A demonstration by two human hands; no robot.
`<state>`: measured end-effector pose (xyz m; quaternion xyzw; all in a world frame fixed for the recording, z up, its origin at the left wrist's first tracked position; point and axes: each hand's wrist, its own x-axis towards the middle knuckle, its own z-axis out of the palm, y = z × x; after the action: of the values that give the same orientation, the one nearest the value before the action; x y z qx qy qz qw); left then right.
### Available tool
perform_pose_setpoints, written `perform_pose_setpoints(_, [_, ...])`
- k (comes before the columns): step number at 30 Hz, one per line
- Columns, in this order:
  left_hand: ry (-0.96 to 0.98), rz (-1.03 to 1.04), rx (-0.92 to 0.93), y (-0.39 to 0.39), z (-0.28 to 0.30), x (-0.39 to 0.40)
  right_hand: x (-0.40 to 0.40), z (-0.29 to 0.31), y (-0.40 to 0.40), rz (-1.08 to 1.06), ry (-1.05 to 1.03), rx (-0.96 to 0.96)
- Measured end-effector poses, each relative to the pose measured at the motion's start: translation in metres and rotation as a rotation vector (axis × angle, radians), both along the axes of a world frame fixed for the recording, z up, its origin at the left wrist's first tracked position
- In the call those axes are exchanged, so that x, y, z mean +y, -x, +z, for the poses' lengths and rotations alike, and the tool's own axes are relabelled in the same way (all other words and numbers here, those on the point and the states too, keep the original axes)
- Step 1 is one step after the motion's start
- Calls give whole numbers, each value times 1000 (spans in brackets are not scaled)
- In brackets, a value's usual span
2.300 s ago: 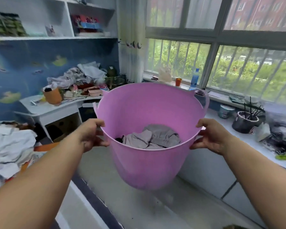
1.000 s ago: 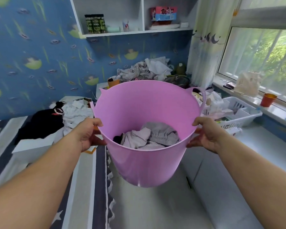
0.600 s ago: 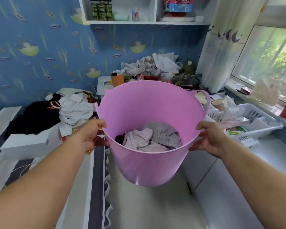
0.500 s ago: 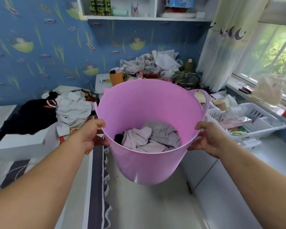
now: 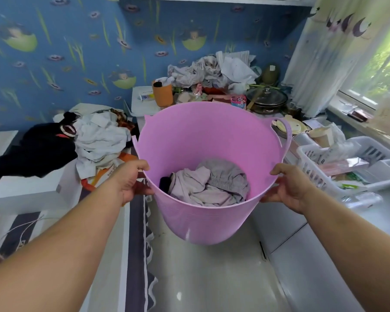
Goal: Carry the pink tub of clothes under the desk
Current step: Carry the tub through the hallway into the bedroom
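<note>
I hold the pink tub (image 5: 203,140) in the air over the floor, in the middle of the view. Grey clothes (image 5: 212,185) and a dark item lie crumpled at its bottom. My left hand (image 5: 131,181) grips the tub's left rim, thumb over the edge. On the opposite side my right hand (image 5: 291,185) grips the right rim. The white desk (image 5: 142,104) stands ahead against the blue wall, its top piled with clothes and clutter. The tub hides the space below the desk.
A heap of black and white clothes (image 5: 77,140) lies on a low white surface at the left. A white basket (image 5: 351,167) full of items sits on the ledge at the right. A striped rug (image 5: 135,221) borders the pale floor (image 5: 212,278).
The view has swung left from the window toward the desk and tilted down. The desk is nearer now. Both hands keep the same grip on the tub.
</note>
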<state>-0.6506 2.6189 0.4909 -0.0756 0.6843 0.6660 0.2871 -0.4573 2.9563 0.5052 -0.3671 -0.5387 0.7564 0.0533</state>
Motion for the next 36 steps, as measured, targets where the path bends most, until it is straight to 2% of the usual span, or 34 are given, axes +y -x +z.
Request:
perform_pose_setpoints(14, [0, 21, -32, 38, -57, 31, 40, -66, 42, 3, 29, -32])
perform_pose_setpoints(36, [59, 104, -192, 141, -211, 127, 154, -216, 176, 172, 22, -150])
